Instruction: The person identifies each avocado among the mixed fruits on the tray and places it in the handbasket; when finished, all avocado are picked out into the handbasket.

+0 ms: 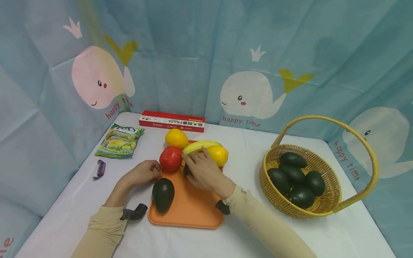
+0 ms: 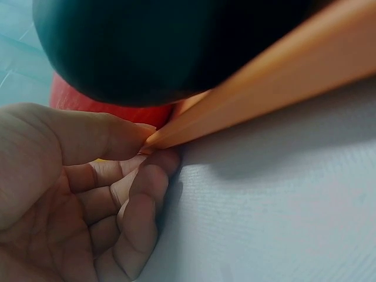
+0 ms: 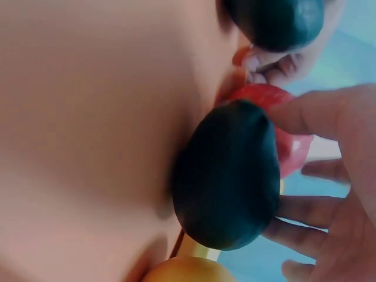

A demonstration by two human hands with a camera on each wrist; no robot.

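Note:
My left hand pinches the left rim of an orange tray between thumb and fingers, plain in the left wrist view. Over the tray, my right hand holds a dark green avocado, its thumb at one end and fingertips along the side. The palm hides most of this avocado in the head view. A second avocado lies at the tray's front left, close to the left hand. Behind the hands are a red round fruit, a banana and a yellow fruit.
Another yellow fruit is at the tray's back left corner. To the right stands a wicker basket with a tall handle and several avocados. A red pasta box, a green snack bag and a purple wrapped candy lie behind and left.

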